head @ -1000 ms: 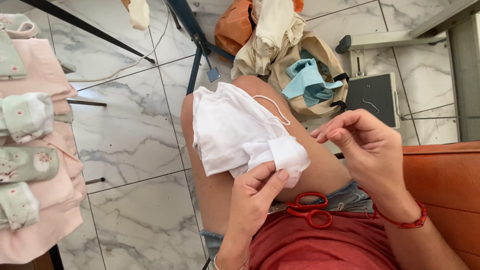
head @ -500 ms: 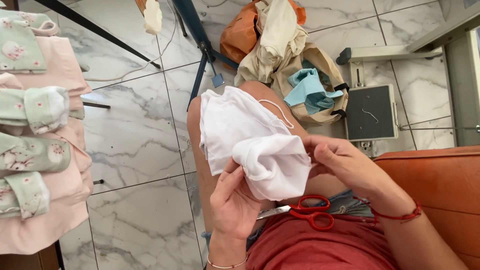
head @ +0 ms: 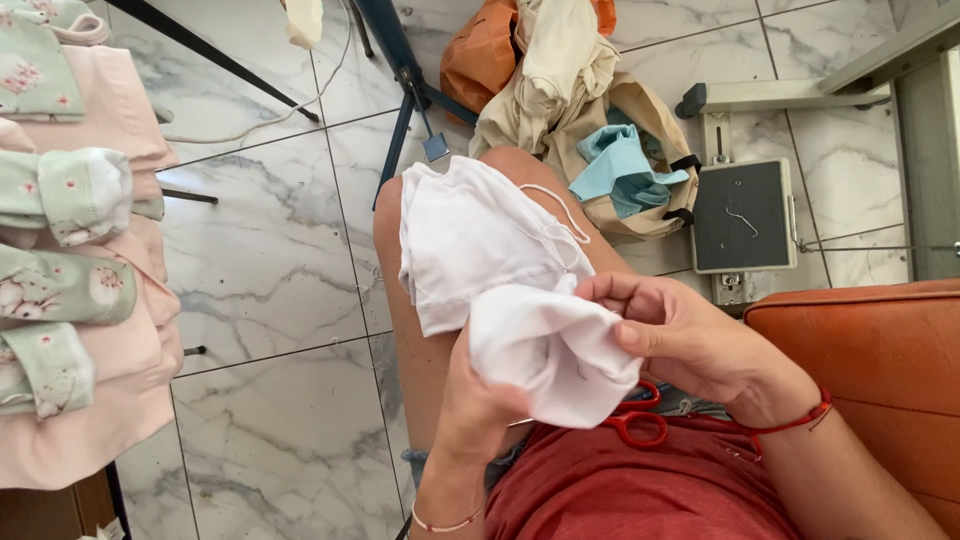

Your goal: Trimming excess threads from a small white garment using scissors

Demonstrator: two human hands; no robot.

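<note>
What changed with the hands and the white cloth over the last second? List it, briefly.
The right hand, free a second ago, came in and took hold of the white cloth piece. The left hand went under the piece, which now spreads wider over it. The white pile on the thigh and the red scissors stayed put.

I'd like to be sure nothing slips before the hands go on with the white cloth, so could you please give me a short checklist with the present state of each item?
1. Left hand under the white cloth: ok, it cups the cloth from below.
2. Right hand on the cloth: ok, its fingertips pinch the upper edge.
3. Rest of the white cloth supported: ok, it lies over the thigh.
4. Red scissors out of the way: ok, they lie on the lap, partly hidden by the cloth, with no hand on them.
5. Scissor blades closed: cannot tell, they are hidden.
6. Needle or thread in the fingers: cannot tell, too small to see.
</note>
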